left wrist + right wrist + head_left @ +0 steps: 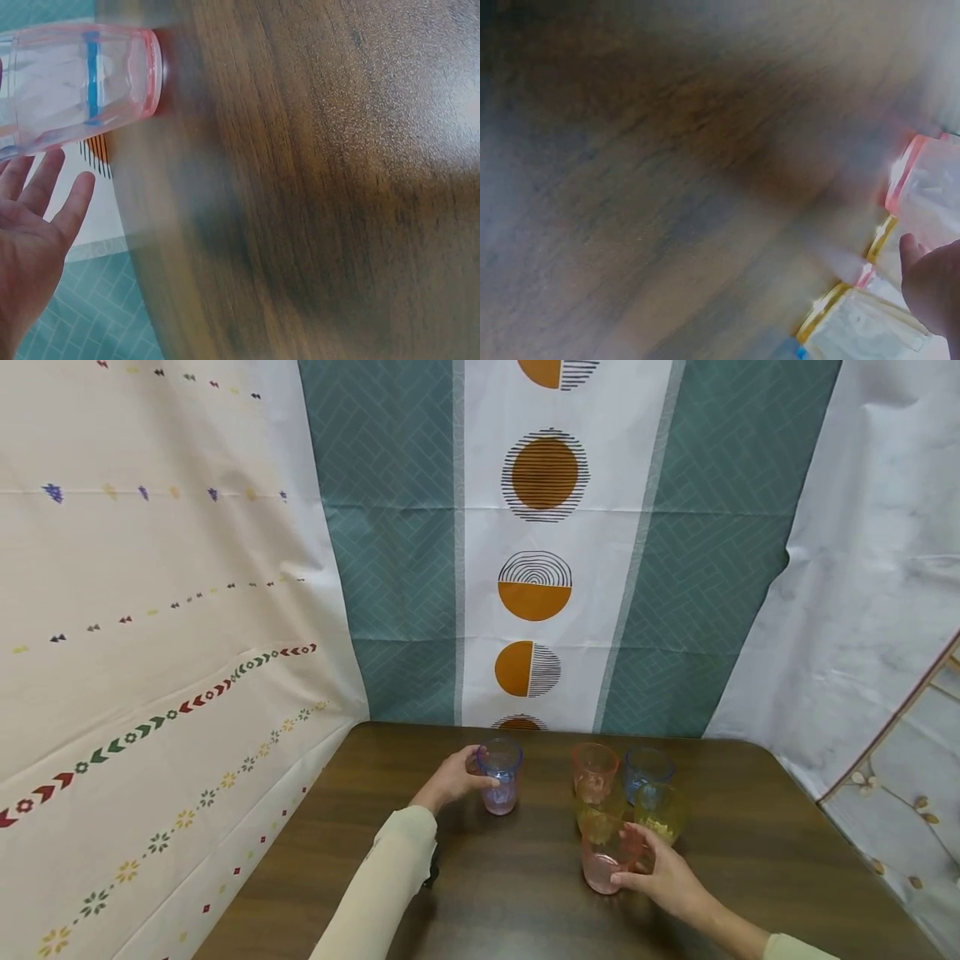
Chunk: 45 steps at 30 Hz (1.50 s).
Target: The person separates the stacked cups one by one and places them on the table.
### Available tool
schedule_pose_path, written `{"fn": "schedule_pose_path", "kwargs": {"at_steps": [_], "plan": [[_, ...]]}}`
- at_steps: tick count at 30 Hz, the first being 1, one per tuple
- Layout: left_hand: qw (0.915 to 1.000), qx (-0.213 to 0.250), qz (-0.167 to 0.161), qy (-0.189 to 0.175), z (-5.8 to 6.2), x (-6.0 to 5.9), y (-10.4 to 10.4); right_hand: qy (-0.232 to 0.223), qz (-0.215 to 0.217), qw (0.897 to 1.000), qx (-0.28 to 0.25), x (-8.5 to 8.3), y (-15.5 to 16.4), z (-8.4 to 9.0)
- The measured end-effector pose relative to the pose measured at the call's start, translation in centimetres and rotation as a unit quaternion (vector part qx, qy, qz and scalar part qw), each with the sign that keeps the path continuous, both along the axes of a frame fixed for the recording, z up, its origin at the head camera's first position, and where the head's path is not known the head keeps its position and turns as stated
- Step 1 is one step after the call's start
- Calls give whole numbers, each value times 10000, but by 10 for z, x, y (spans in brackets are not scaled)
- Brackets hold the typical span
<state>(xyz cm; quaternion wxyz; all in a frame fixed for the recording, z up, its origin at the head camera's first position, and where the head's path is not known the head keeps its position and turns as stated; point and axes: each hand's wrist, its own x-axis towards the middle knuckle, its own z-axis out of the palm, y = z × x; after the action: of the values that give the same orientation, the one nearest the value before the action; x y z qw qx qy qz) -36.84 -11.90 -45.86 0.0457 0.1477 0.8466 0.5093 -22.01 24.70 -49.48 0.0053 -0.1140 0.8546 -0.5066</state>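
Toward the back of the table, my left hand [456,781] holds a clear blue-rimmed cup [500,768] between thumb and fingers. Its base is pink, and a blue band shows inside the wall in the left wrist view, as if a blue cup sits in a pink cup [124,71]. My right hand [667,877] grips a clear pink cup [602,867] at the front of a cluster. Behind that cup stand a yellow cup [592,806], another yellow cup [663,814], a red-rimmed cup [596,766] and a blue cup [649,767]. The cups partly hide one another.
The brown wooden table [510,910] has rounded back corners. Patterned cloth [397,610] hangs behind its back edge, with a cream cloth [165,652] on the left and a pale one [862,635] on the right.
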Motion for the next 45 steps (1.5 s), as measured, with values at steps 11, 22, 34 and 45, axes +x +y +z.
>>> {"fn": "schedule_pose_path", "kwargs": {"at_steps": [11,22,34,45], "plan": [[9999,-35,-11,-121,-1,0,4,820,-415,9954,265,7,0,17],[10000,11,-13,-68,-3,0,2,1267,-408,9904,-374,-24,-52,75],[9999,110,-50,-118,-4,3,2,606,-520,9928,-893,-61,-125,122],[9999,90,-69,-7,-5,4,1,259,-1273,9903,-494,-93,-174,111]]}}
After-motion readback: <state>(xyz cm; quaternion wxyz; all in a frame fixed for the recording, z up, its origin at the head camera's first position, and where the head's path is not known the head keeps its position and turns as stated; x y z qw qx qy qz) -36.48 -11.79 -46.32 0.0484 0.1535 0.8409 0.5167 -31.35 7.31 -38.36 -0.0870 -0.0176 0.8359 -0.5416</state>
